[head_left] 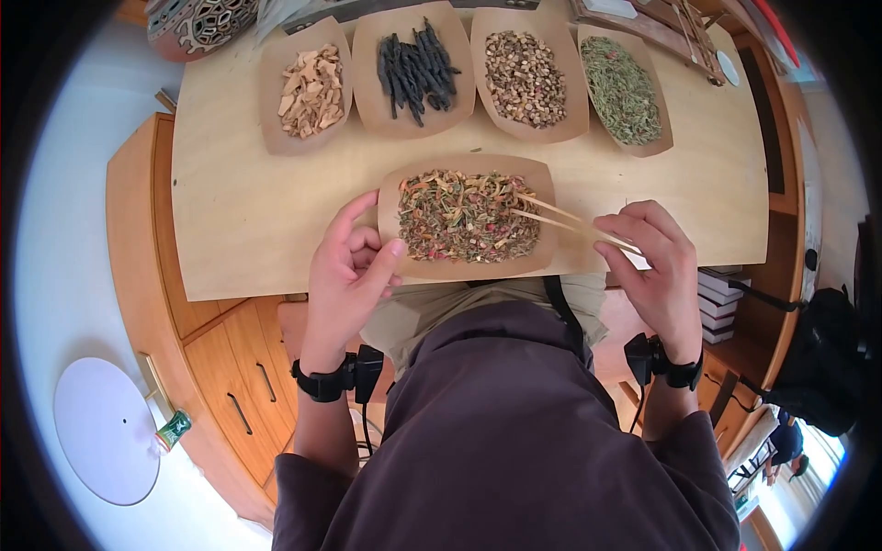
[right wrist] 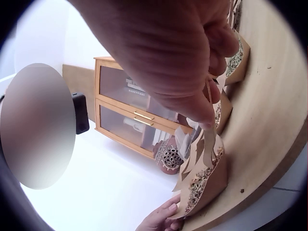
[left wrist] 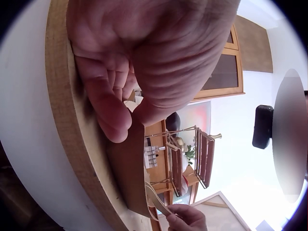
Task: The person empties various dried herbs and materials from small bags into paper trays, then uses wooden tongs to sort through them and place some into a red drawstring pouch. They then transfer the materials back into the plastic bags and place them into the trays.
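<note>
A brown paper tray [head_left: 478,270] heaped with a mixed dried herb blend [head_left: 459,216] lies near the table's front edge. At the tray's left end, my left hand [head_left: 344,257] pinches the rim; the thumb and a finger show on it in the left wrist view. From the right, my right hand [head_left: 657,262] holds light wooden tongs [head_left: 556,209] between thumb and fingers. Their two tips reach into the upper right part of the herbs, slightly apart. In the right wrist view, the flat tong arms [right wrist: 209,149] slant down to the mix.
Along the back stand paper trays of pale dried slices [head_left: 312,92], dark sticks [head_left: 415,73], chopped brown pieces [head_left: 525,78] and green dried herb [head_left: 623,89]. A patterned pot [head_left: 202,28] is at the back left, a wooden rack [head_left: 657,28] at the back right. The table [head_left: 248,211] has a curved front edge.
</note>
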The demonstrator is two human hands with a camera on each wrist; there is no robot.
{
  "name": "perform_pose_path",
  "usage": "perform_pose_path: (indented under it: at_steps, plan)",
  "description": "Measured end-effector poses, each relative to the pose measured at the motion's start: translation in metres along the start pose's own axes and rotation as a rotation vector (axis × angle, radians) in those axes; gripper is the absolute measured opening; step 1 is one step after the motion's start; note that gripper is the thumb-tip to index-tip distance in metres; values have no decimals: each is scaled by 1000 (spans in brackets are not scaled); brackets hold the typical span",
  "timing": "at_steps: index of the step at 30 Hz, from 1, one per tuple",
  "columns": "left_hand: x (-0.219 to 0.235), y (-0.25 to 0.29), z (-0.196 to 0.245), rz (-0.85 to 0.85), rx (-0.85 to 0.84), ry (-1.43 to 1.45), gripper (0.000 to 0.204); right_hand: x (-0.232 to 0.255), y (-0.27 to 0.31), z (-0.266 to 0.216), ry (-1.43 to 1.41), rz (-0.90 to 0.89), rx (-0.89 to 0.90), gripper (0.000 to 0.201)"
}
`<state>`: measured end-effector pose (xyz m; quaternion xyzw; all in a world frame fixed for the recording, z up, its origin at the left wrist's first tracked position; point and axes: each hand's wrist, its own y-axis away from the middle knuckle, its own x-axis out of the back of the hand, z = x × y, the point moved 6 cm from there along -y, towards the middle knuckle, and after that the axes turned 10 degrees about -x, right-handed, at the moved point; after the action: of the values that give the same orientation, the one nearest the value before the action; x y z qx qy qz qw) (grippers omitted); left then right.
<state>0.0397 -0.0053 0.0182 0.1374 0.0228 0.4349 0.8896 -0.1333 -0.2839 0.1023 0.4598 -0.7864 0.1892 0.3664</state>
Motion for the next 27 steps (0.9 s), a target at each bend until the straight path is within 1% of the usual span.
perform_pose_path:
  at_steps: [2, 5, 8, 11, 14, 20, 26, 27]
  plan:
    - [0, 0, -1, -3, -1, -4, 60, 1, 0, -1, 58, 15, 10, 23]
    - [0, 0, -1, -1, -3, -2, 59, 5, 0, -5, 41, 7, -1, 23]
    - [1, 0, -3, 1, -6, 12, 58, 14, 4, -1, -31, -78, -29, 23]
    - [0, 0, -3, -1, 4, 11, 58, 10, 3, 8, -49, -167, -21, 24]
    - [1, 0, -5, -1, -3, 35, 57, 8, -2, 1, 34, -21, 52, 21]
    - [0, 0, -7, 7, -14, 57, 58, -2, -14, 0, 15, -18, 8, 19]
    - [0, 0, -5, 3, -19, 47, 58, -3, -17, -12, -42, 5, 70, 21]
    - [-1, 0, -5, 3, -13, 49, 58, -8, -18, -15, -37, -21, 96, 22]
